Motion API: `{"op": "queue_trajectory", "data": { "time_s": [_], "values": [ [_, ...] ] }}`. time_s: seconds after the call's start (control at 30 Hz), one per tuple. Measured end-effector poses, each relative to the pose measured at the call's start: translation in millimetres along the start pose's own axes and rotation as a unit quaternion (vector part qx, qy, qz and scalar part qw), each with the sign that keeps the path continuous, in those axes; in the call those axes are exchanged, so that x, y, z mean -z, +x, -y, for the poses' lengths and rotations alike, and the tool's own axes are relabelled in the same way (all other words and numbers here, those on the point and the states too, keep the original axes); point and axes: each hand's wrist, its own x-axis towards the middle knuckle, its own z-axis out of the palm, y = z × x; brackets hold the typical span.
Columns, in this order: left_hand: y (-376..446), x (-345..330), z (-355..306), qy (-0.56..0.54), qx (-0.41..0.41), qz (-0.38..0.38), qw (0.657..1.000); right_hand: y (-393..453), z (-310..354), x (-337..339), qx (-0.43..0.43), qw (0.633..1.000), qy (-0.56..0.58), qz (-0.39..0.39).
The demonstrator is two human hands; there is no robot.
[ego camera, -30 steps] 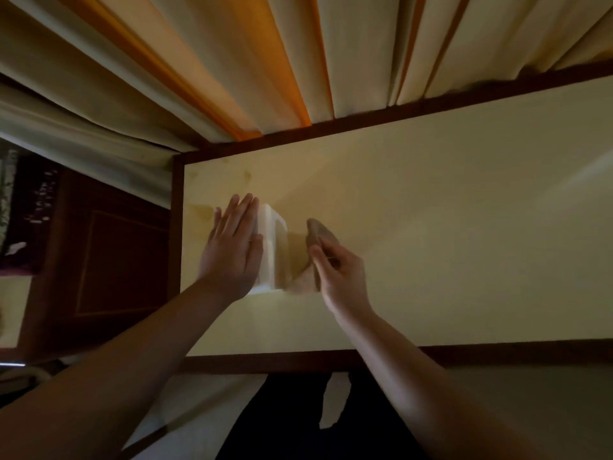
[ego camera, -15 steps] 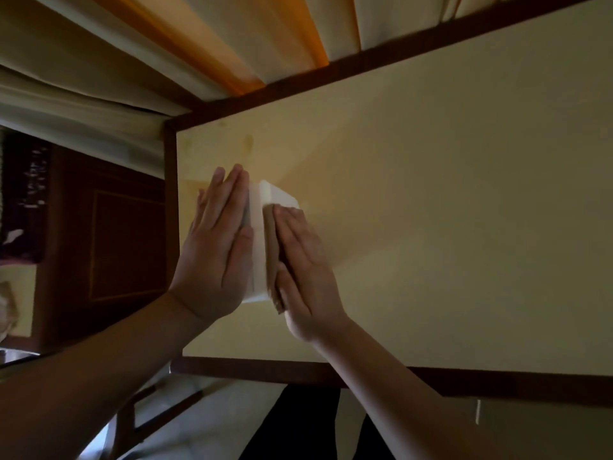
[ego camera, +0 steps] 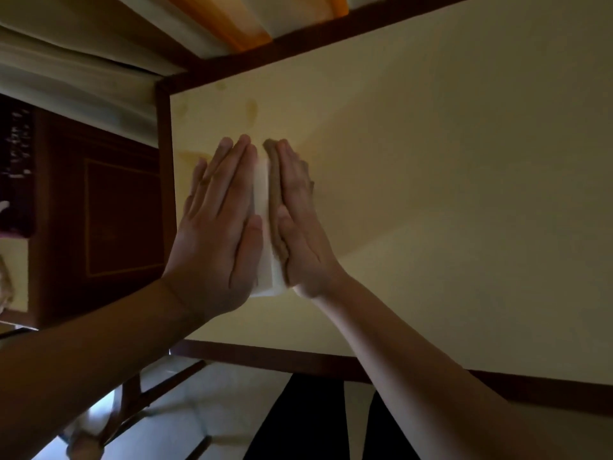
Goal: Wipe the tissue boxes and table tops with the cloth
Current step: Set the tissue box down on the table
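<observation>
A white rectangular tissue box [ego camera: 265, 260] is standing between the two hands on a pale yellow table top with a dark wooden rim [ego camera: 464, 194]. The left hand [ego camera: 219, 234] is lying flat against the box's left side, fingers straight and together. The right hand [ego camera: 298, 227] is pressing a brown cloth [ego camera: 275, 207] against the box's right side with straight fingers, gripping nothing. Beyond the fingertips, cream and orange curtains [ego camera: 232, 24] are hanging past the table's far edge. Left of the left hand, a dark wooden cabinet [ego camera: 99, 210] is standing.
</observation>
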Motion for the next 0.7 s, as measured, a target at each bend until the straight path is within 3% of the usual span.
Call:
{"op": "queue_trajectory", "data": {
  "time_s": [0.23,0.47,0.7],
  "values": [
    [-1,0,-1,0.001,0.006,-0.006,1.0,-45,-13,-4,-0.128,0.991,0.045,-0.003],
    [-1,0,-2,0.013,0.001,-0.014,1.0,-86,13,-10,-0.135,0.988,0.075,0.004],
    [0,0,0,0.013,-0.006,-0.021,1.0,-28,28,-2,-0.055,0.996,0.061,0.036]
  ]
}}
